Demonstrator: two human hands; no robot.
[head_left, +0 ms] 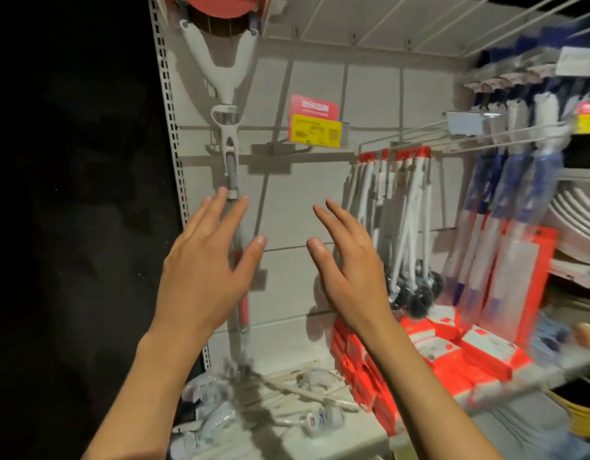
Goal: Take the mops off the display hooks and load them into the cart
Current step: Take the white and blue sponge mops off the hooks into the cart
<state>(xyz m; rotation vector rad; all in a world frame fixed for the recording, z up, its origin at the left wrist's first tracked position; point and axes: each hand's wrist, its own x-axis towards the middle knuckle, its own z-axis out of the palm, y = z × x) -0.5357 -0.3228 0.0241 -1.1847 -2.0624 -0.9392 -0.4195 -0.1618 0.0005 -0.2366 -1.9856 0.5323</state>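
Hands [204, 270] [350, 270] are held open, nothing gripped.
One mop [230, 151] is left hung at left; no cart is seen.

Mop [228, 94]: hanging at 11 o'clock, before the back panel [303, 207]. Tag [315, 122]: at 12. Brushes [399, 220]: hanging at 2. Boxes [453, 346]: on shelf [552, 370], at 4, below brushes.

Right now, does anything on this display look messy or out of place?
Yes. On the lower white shelf, loose white sticks and clear plastic packets lie scattered in a heap, unlike the white-handled black brushes hanging neatly on hooks above.
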